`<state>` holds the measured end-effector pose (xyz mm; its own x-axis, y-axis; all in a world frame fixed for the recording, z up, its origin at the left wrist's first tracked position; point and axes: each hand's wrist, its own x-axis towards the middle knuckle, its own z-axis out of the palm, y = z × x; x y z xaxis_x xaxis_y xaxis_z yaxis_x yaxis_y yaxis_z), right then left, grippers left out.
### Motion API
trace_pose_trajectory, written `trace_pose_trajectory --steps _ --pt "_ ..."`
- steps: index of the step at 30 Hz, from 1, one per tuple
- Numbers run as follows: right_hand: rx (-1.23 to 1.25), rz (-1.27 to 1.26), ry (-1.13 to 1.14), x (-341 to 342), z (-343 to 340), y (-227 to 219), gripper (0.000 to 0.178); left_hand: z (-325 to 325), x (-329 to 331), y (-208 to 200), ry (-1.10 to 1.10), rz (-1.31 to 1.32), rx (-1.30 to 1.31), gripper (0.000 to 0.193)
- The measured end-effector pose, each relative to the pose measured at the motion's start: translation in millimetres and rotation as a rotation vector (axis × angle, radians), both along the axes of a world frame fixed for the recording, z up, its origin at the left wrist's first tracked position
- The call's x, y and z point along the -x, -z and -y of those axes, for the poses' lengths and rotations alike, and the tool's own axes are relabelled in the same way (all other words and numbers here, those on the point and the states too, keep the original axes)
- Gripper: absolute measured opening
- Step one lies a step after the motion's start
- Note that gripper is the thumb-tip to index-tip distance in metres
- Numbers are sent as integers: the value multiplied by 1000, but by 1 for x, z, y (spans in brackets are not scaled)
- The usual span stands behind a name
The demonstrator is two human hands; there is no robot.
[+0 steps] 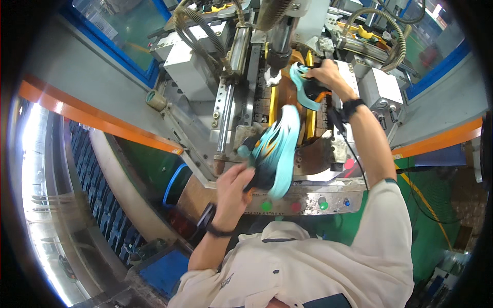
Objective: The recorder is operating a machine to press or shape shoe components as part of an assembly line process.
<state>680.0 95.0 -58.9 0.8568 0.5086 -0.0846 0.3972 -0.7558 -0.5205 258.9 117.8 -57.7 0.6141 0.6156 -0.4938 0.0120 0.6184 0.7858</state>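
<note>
My left hand (233,187) gripped a turquoise shoe (275,149) by its heel, low before the press (280,31); my right hand (323,72) held a second shoe (304,84) under the ram. Both looked light and flexible, best taken at heel or collar. Hoses (197,31) and button panel (308,203) crowded the space.

Grey metal press machine (287,102) fills frame centre; worn steel front ledge (308,203) at lower centre carries green, red, blue push buttons (295,206); yellow rails (273,105) run up machine bed.
</note>
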Motion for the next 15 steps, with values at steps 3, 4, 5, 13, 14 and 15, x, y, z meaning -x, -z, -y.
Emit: trace_pose_trajectory --steps 3,4,5,13,14,15 --pt "74 99 -8 16 -43 38 49 8 79 -18 -78 -83 -187 33" --pt "93 170 -42 24 -57 56 44 11 106 -21 -129 -138 -223 35" --pt "36 251 -26 32 -64 75 39 17 130 -26 -212 -137 -266 35" --pt "-130 342 -92 87 -57 83 61 104 239 4 -942 -115 -258 17" --pt "-299 469 -246 115 -40 78 62 118 242 3 -993 -134 -245 17" --pt "-515 560 -400 150 -12 71 54 127 239 3 -1004 -167 -227 18"
